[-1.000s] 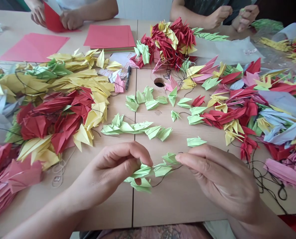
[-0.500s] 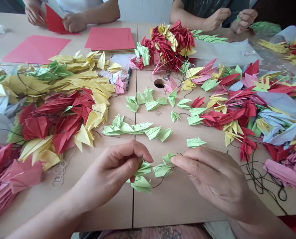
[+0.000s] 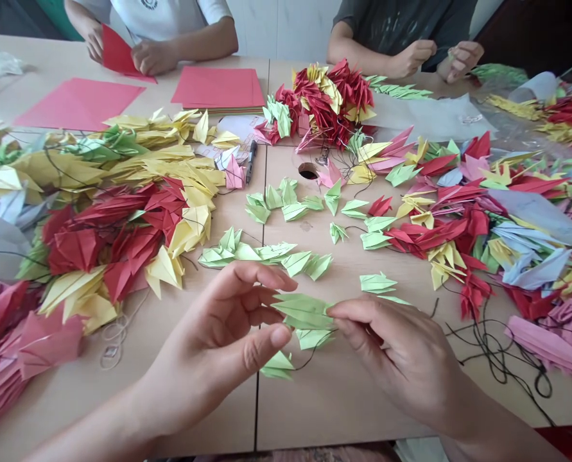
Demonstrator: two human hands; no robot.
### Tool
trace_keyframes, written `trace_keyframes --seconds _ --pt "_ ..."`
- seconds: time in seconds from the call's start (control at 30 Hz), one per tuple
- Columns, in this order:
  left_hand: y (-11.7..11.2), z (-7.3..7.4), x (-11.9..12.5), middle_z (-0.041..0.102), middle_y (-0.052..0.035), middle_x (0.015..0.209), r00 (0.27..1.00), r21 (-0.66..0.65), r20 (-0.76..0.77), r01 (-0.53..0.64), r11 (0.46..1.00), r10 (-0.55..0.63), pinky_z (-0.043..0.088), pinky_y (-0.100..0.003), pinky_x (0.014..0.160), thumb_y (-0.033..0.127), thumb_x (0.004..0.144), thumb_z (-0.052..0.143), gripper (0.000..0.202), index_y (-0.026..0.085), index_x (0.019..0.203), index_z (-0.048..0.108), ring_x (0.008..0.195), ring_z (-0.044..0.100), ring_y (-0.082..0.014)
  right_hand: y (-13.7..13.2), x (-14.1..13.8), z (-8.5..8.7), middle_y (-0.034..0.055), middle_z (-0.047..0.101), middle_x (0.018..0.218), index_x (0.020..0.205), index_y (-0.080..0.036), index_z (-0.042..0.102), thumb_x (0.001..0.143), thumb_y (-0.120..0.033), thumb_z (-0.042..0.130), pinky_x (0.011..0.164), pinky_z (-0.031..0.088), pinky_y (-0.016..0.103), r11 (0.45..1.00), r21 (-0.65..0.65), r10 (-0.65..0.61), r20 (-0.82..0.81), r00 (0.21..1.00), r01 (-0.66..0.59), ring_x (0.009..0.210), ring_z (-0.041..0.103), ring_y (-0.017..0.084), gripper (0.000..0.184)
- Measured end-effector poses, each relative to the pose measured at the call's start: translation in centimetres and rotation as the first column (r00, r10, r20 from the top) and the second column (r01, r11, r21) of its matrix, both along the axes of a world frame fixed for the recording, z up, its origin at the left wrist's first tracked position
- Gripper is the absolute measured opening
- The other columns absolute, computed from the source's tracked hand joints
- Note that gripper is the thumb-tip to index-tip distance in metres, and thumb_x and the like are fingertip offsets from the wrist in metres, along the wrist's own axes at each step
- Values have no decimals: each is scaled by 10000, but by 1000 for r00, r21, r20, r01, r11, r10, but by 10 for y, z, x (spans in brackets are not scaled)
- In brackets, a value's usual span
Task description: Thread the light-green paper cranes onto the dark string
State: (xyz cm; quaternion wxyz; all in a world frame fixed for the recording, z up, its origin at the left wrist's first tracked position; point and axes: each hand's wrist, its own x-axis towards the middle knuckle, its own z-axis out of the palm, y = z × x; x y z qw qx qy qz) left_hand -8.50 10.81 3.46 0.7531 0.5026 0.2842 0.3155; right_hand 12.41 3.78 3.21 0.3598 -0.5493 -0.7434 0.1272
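A light green folded paper crane [image 3: 301,310] is held up between my two hands, over the near part of the table. The thumb and forefinger of my right hand [image 3: 401,356] pinch its right end. My left hand [image 3: 228,340] curves around the left end with its thumb and fingers apart; whether a fingertip touches the paper is unclear. Below lie another green crane [image 3: 312,338] and a green folded piece [image 3: 277,366], with a thin black string [image 3: 309,362] beside them. More green cranes [image 3: 266,253] lie in a row just beyond my hands.
Heaps of red [image 3: 126,250], yellow and pink strung cranes cover the left; a mixed heap [image 3: 478,212] fills the right. Tangled black cord [image 3: 497,353] lies near my right forearm. Across the table, two people work beside red paper sheets [image 3: 218,86] and a crane bundle [image 3: 334,96].
The green crane has risen into view between my hands, its right end in the right fingers. My left fingers have spread from a pinch. The view has tilted up slightly.
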Motion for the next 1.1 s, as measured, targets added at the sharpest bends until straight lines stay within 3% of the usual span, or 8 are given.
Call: trace_keyframes --seconds 0.2,0.37,0.47,0.57,0.7,0.9,1.03,1.1 --pt "-4 1 -2 675 5 1045 1000 9 2 2 1000 -2 568 -178 772 119 883 685 235 295 1035 648 918 656 -120 -5 -1 -2 -52 610 603 878 -215 608 977 -233 539 457 440 176 987 -159 -12 -166 986 -14 469 550 83 122" --pt "-2 1 1 686 17 873 994 35 -78 75 997 -72 540 -178 724 214 904 678 65 270 938 681 812 635 -110 -5 -6 1 -42 648 600 858 -201 589 959 -337 610 438 469 163 949 -307 -36 -327 944 -70 481 593 92 170" --pt "-2 2 1 686 -1 855 991 57 -102 90 994 -84 532 -201 701 285 922 653 57 251 925 698 779 619 -123 -6 -10 -1 -27 710 668 973 -206 562 945 -350 643 468 500 156 922 -360 -61 -498 865 -142 537 655 101 167" --pt "-3 3 0 682 -4 823 986 67 -140 98 993 -88 521 -203 664 307 924 648 82 245 923 701 744 609 -129 -9 -12 -5 -45 713 688 1165 -235 523 941 -307 659 482 489 145 915 -356 -49 -567 822 -191 544 649 87 272" --pt "-3 1 -1 678 -16 832 979 113 -149 156 981 -139 524 -237 712 344 970 568 180 232 932 704 774 612 -147 -9 -11 -8 -74 669 677 1259 -257 515 950 -234 643 451 428 114 929 -285 42 -556 830 -237 507 575 53 335" --pt "-3 0 1 643 6 779 984 97 -112 147 984 -136 496 -203 691 282 931 633 118 217 859 700 744 580 -125 -5 -10 -5 -55 638 645 1067 -190 638 961 -322 625 480 442 133 962 -208 87 -375 923 -176 508 549 61 170" --pt "-4 -1 2 664 18 825 984 37 -122 138 990 -132 503 -184 699 282 888 696 56 237 920 701 764 593 -115 -3 -10 -6 -58 645 607 975 -182 641 970 -356 609 497 442 134 968 -186 103 -317 943 -168 484 553 57 177" --pt "-4 -3 2 665 16 794 980 76 -155 139 987 -126 496 -170 678 307 885 701 80 228 890 708 738 588 -107 -3 -11 -7 -56 635 587 931 -179 647 962 -383 616 485 428 135 965 -198 106 -306 946 -172 470 538 56 209"
